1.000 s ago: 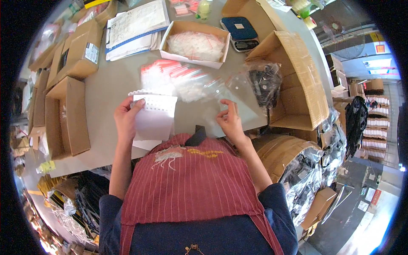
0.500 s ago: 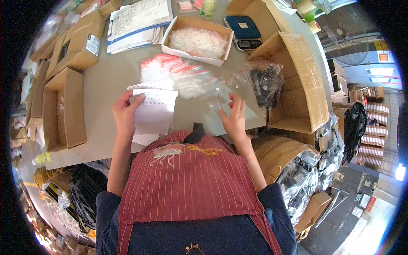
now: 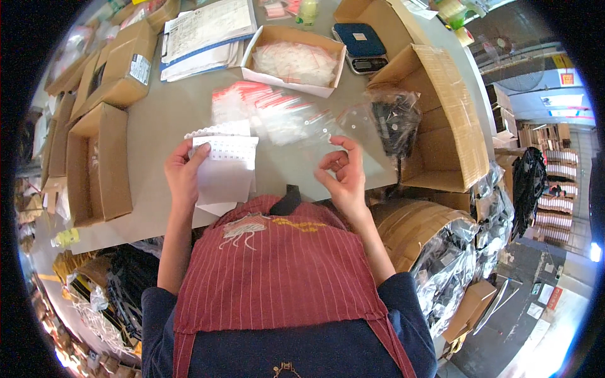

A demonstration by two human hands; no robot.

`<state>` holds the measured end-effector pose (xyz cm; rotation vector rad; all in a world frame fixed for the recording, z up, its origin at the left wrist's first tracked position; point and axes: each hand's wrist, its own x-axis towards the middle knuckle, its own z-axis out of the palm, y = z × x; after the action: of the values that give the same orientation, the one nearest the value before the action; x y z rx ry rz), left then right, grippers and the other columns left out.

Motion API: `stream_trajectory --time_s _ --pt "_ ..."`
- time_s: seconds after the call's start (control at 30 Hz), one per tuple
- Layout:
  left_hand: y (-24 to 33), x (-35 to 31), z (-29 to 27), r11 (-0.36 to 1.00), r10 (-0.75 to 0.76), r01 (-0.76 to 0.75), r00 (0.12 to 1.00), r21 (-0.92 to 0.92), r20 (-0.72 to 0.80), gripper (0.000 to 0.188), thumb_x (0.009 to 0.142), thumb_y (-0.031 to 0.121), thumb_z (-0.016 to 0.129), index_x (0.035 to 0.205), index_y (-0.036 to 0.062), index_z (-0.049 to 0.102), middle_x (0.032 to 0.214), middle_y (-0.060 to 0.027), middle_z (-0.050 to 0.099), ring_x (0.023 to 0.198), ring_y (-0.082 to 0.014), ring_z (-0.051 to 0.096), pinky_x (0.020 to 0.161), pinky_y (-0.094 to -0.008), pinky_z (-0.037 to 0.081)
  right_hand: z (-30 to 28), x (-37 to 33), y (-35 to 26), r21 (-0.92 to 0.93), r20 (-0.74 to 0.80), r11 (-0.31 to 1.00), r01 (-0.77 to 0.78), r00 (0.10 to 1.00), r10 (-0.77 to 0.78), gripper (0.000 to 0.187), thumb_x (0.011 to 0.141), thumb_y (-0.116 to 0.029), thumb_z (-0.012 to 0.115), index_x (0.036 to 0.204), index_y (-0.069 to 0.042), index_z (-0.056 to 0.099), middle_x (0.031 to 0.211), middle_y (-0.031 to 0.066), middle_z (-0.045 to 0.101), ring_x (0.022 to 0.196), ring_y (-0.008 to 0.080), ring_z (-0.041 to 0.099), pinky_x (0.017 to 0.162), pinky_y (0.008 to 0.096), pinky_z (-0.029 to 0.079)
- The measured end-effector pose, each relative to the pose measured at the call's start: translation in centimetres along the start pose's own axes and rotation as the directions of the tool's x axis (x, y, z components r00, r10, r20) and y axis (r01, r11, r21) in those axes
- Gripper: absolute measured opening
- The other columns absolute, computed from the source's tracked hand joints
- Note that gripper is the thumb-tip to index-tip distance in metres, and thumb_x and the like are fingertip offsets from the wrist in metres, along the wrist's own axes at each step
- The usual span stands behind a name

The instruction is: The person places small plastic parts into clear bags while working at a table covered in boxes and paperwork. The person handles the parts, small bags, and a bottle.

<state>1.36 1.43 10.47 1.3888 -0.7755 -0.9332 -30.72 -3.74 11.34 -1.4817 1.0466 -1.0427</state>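
Between thumb and fingers, my left hand [image 3: 184, 169] pinches white sheets of small round printed stickers [image 3: 228, 148], left of the middle of the table. My right hand [image 3: 344, 171] is raised over the table's near edge, its thumb apart from the outstretched index finger and the other fingers loosely curled. A tiny white spot shows at the index fingertip; I cannot tell whether it is a sticker. Beyond both hands, clear zip bags [image 3: 280, 118] with red top strips lie fanned out in overlapping rows. Several bags nearest my right hand bear a small round white sticker.
A white box [image 3: 250, 74] full of clear bags stands behind the fan. Right of it are a digital scale [image 3: 360, 43], a bagged black item [image 3: 396, 123] and an open carton [image 3: 450, 113]. Clipboards [image 3: 205, 34] lie far left, with an open carton [image 3: 113, 183] nearer.
My right hand has lifted from the bags nearest me, and its index finger has swung up and left. My left hand keeps its hold on the sticker sheets, nearly in place.
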Motion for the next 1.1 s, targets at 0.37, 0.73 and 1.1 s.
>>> stream_trajectory --time_s 0.37,0.73,1.1 --pt "0.0 0.4 -2.3 0.996 -0.064 0.063 0.998 -0.060 -0.011 0.021 0.087 0.008 0.072 0.106 -0.0002 0.070 0.095 -0.0036 0.070 0.084 -0.0112 0.062 0.078 -0.0257 0.048 -1.5 2.2 6.6 -0.505 0.087 0.847 0.168 0.986 -0.143 0.058 0.077 0.012 0.063 0.130 -0.002 0.047 0.126 0.0133 0.046 0.094 0.0216 0.056 0.084 0.0337 0.051" --pt "0.0 0.2 -2.6 0.999 -0.042 0.041 0.998 -0.007 -0.036 0.021 0.085 0.006 0.073 0.105 -0.0010 0.070 0.094 -0.0029 0.070 0.084 -0.0105 0.062 0.076 -0.0257 0.049 0.6 1.8 2.5 -0.498 0.286 0.829 0.255 0.951 -0.120 0.062 0.078 0.011 0.061 0.136 -0.003 0.044 0.134 0.0228 0.043 0.103 0.0339 0.061 0.086 0.0392 0.054" --pt "-4.4 1.1 -5.6 0.995 -0.060 0.052 0.994 -0.083 -0.095 0.024 0.091 0.012 0.070 0.111 -0.0008 0.066 0.104 -0.0081 0.068 0.088 -0.0151 0.064 0.075 -0.0296 0.053 2.6 1.1 10.5 -0.405 0.549 0.814 0.418 0.822 -0.149 0.082 0.082 -0.002 0.054 0.156 -0.009 0.018 0.158 0.0243 0.021 0.137 0.0435 0.041 0.110 0.0448 0.041"
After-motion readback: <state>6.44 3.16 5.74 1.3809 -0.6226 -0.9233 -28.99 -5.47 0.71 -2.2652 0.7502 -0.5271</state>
